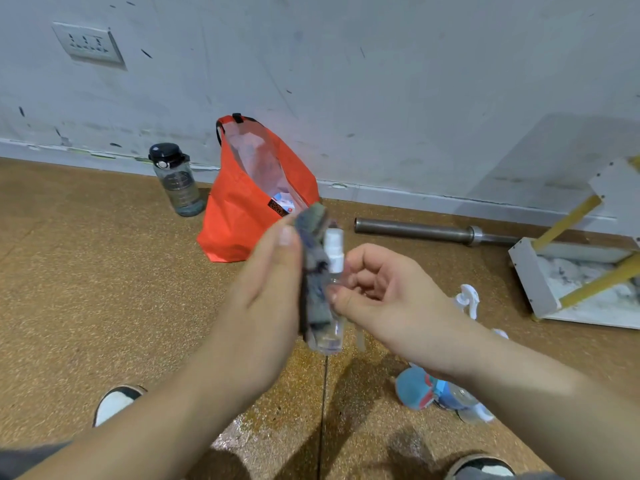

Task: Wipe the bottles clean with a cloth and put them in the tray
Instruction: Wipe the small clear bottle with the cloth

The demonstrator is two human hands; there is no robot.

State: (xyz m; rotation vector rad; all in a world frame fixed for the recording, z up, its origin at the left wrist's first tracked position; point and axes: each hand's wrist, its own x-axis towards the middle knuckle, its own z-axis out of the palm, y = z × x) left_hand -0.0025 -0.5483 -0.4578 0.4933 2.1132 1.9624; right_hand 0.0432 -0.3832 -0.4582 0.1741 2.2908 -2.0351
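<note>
Clear plastic spray bottle (330, 336), white pump top, upright in mid-air over speckled brown floor (104, 271). Right hand (381, 289) pinches its neck. Left hand (266, 296) grips dark mottled cloth (313, 271) against its side.

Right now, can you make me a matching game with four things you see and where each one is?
Things:
1. orange bag
2. water bottle
3. metal bar
4. small spray bottle

Places:
A. lying on the floor along the wall
B. pinched in the right hand, against the cloth
C. standing on the floor, left of the bag
D. slumped open between the water bottle and the bar

Pairs: 1-D, 2-C, 3-A, 4-B.
</note>
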